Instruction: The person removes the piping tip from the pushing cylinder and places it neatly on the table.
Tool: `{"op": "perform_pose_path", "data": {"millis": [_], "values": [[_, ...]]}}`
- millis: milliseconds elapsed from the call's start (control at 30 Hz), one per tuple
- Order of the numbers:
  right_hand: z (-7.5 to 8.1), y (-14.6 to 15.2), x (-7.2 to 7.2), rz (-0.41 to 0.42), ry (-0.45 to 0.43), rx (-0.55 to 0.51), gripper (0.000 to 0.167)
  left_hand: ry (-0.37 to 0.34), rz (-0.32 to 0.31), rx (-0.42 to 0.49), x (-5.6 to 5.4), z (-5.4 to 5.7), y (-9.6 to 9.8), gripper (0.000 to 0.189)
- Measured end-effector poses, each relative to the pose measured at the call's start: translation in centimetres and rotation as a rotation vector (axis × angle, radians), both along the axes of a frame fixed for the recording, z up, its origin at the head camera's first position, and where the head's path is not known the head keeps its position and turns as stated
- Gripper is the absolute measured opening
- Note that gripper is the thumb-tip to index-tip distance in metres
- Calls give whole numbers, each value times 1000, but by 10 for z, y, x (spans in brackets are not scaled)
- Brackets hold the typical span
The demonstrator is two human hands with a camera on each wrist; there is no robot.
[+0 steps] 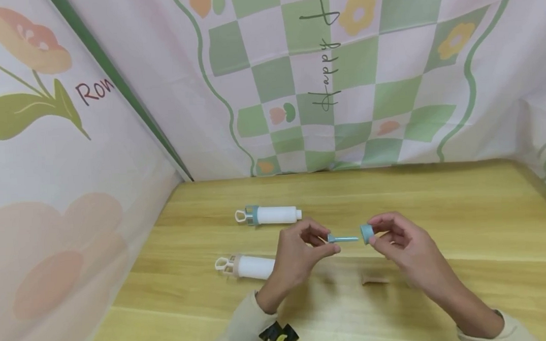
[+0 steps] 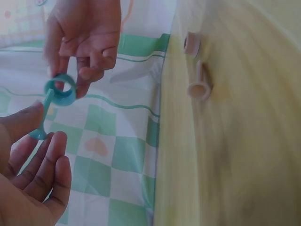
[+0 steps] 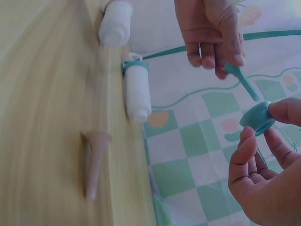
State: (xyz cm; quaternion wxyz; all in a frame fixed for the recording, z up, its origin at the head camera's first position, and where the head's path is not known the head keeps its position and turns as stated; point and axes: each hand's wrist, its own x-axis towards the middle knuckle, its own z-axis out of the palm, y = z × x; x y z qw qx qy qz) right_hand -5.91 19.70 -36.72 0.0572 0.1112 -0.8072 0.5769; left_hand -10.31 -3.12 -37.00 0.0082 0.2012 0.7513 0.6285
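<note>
My left hand [image 1: 299, 253] pinches the flared end of a thin teal funnel-like stem [image 1: 346, 239], its narrow tip pointing right. Facing it, my right hand [image 1: 406, 246] grips a short teal ring-shaped cap [image 1: 367, 233] between thumb and fingers. In the head view a small gap separates stem tip and cap; in the left wrist view the stem tip [image 2: 50, 92] overlaps the ring [image 2: 61, 90], and whether they touch there I cannot tell. Both pieces are held above the table.
A white bottle with a teal collar [image 1: 275, 215] lies at the back. Another white bottle with a beige collar [image 1: 254, 267] lies nearer, partly behind my left hand. On the wooden table [image 1: 192, 311] are a beige funnel stem [image 2: 200, 87] and a beige ring [image 2: 191, 44]. Patterned cloth hangs behind.
</note>
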Motion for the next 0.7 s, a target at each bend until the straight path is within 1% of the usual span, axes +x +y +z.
{"op": "perform_pose_path", "data": {"millis": [133,267,367,467,600,700], "values": [[3,11,-3,-6,-3,38,29,9,-19,-87,-7,6,-1,20],[6,20,-7,-39,1,105,31,4,-45,-190,-14,14,-1,21],[6,27,-9,-62,18,151,32,22,-47,-256,-19,19,0,22],[7,35,-12,-76,27,194,32,77,-46,-307,-24,23,2,21],[5,45,-17,-109,52,234,32,156,-58,-346,-33,25,8,18],[3,52,-20,-135,65,247,33,181,-78,-364,-38,27,13,19]]}}
